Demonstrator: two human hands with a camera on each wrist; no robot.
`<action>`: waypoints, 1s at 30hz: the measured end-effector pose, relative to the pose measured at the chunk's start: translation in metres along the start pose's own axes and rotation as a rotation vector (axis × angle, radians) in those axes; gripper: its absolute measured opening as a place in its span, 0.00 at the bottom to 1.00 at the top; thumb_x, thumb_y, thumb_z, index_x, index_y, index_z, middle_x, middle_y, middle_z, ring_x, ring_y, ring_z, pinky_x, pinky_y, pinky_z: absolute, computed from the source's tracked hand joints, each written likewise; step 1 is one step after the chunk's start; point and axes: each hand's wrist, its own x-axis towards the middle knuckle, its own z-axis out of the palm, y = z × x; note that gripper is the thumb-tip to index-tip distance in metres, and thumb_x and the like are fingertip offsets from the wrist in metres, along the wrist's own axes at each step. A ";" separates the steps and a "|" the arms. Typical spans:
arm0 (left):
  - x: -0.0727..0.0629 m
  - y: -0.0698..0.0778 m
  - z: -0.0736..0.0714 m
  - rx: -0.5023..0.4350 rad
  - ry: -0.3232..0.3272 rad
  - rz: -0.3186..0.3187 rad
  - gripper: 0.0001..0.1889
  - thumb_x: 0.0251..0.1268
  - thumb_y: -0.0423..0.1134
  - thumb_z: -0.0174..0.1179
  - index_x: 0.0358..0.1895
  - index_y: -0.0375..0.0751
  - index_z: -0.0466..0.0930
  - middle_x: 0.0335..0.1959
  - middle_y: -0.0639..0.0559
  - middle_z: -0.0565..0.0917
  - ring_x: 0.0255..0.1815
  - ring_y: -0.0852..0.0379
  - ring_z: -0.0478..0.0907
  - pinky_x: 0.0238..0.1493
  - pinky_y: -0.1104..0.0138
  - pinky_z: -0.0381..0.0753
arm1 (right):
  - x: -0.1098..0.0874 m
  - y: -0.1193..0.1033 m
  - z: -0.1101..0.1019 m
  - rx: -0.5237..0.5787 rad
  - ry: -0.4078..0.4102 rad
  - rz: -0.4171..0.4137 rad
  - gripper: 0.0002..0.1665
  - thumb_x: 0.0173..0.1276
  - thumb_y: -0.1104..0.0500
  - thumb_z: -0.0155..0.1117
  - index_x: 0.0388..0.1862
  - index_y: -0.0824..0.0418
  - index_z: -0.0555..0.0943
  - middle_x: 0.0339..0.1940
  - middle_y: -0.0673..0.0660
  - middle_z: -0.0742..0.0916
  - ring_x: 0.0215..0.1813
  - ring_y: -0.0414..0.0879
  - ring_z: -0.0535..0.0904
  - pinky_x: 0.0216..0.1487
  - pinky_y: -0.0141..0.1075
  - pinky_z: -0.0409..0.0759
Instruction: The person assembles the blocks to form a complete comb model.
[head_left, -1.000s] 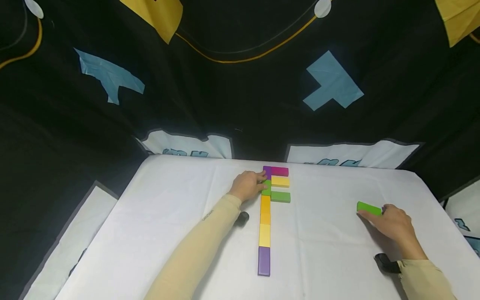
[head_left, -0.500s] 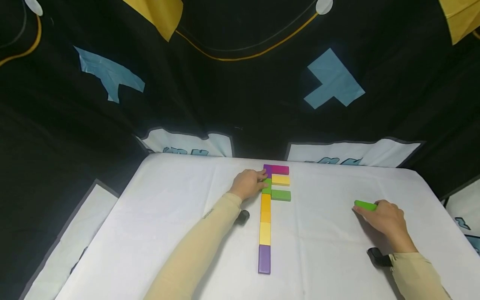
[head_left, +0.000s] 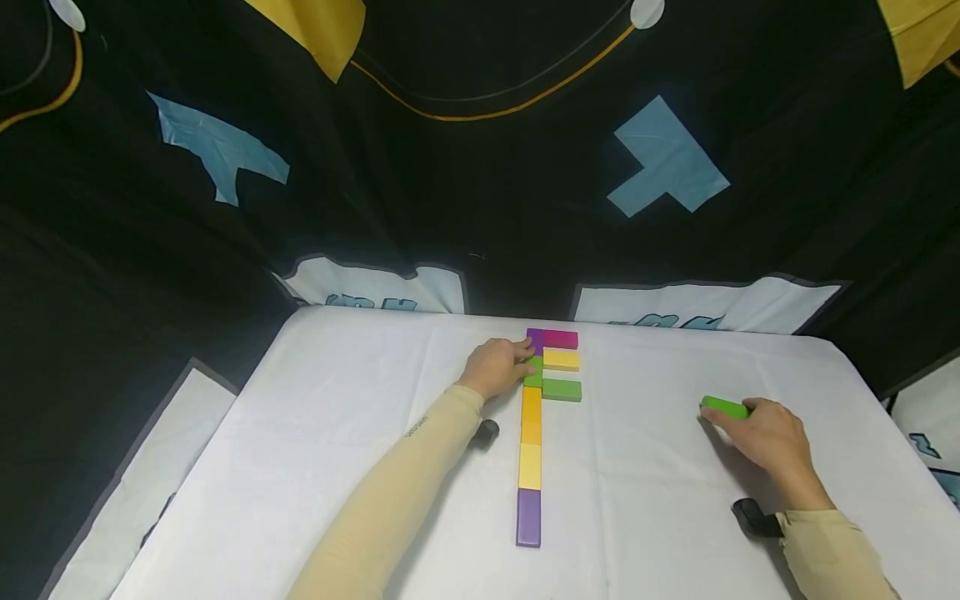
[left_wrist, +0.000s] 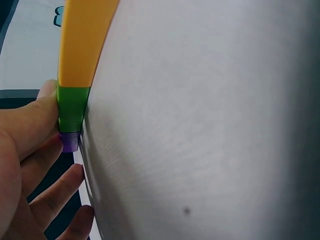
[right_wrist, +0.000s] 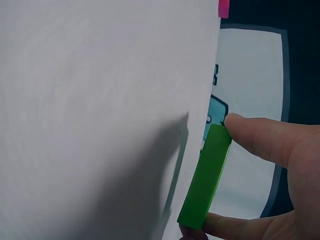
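My right hand pinches a bright green block by its ends, over the right side of the table. In the right wrist view the thumb is at one end of this block and fingers are at the other. My left hand lies at the far end of a column of blocks, fingertips on the purple block and the green column block. The left wrist view has the thumb along that green block, the lower fingers spread. Nearer in the column come orange, yellow and purple blocks.
Right of the column's far end lie a magenta block, a yellow side block and a green side block. They stand on a white-covered table. A dark patterned cloth hangs behind its far edge.
My right hand has moved slightly left and away from me with the green block, which has turned a little. The left hand and the column stay put.
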 end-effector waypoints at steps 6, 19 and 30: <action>0.000 0.000 0.000 0.005 0.000 -0.002 0.24 0.68 0.50 0.65 0.65 0.53 0.78 0.70 0.62 0.74 0.71 0.48 0.71 0.70 0.57 0.69 | -0.005 -0.008 0.001 0.018 0.005 -0.017 0.57 0.67 0.31 0.60 0.64 0.85 0.66 0.55 0.83 0.76 0.48 0.69 0.75 0.40 0.54 0.76; 0.000 0.001 0.001 0.008 0.011 -0.013 0.23 0.68 0.50 0.66 0.64 0.53 0.79 0.69 0.62 0.74 0.70 0.49 0.72 0.70 0.58 0.70 | -0.015 -0.024 0.008 0.011 0.012 -0.108 0.56 0.67 0.30 0.60 0.63 0.83 0.69 0.52 0.80 0.80 0.44 0.65 0.77 0.36 0.49 0.76; 0.000 0.002 0.000 0.012 0.008 -0.013 0.23 0.68 0.50 0.66 0.65 0.53 0.79 0.69 0.62 0.74 0.70 0.49 0.72 0.70 0.57 0.70 | -0.022 -0.039 0.017 0.020 0.039 -0.198 0.54 0.65 0.31 0.63 0.58 0.83 0.73 0.45 0.75 0.83 0.38 0.59 0.78 0.31 0.42 0.74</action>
